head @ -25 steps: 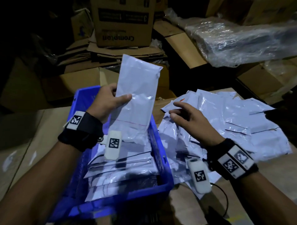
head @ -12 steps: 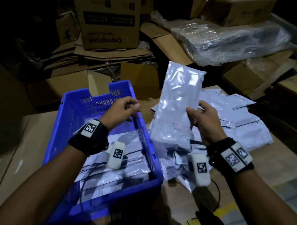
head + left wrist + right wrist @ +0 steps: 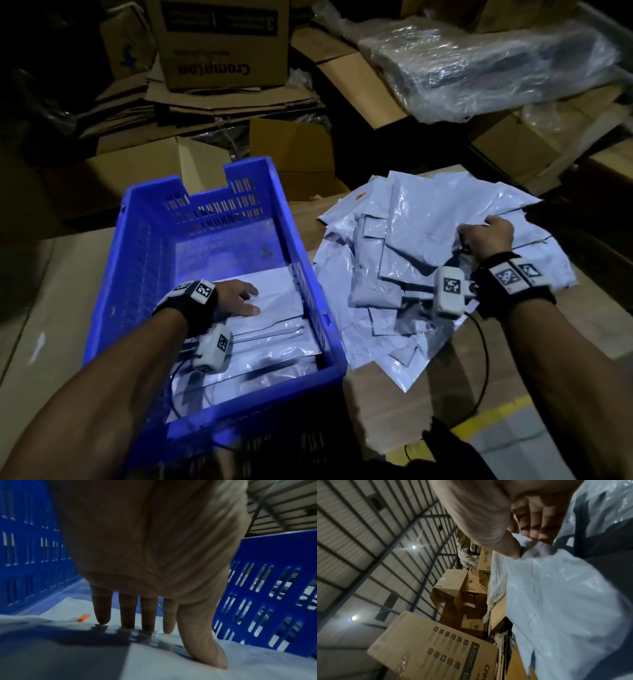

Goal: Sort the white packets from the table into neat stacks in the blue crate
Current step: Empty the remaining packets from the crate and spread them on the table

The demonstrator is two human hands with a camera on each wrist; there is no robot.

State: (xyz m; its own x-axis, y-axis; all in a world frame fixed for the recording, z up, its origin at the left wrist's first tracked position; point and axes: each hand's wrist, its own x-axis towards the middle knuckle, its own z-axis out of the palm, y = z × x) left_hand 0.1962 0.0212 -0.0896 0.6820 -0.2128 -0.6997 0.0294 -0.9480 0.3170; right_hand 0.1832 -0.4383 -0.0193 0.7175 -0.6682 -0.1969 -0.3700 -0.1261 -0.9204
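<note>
while the left hand [image 3: 238, 299] presses flat on the stack inside the blue crate [image 3: 144, 274], right hand [image 3: 488, 236] pinches a packet [image 3: 556, 588] from the loose pile [image 3: 411, 246] right of the crate (most still unsorted).

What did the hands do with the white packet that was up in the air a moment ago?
The right hand no longer holds it up; it has dropped to the loose pile on the table and pinches a packet edge there. The left hand went down into the blue crate and presses flat on the stack. The crate and the pile stayed put.
</note>
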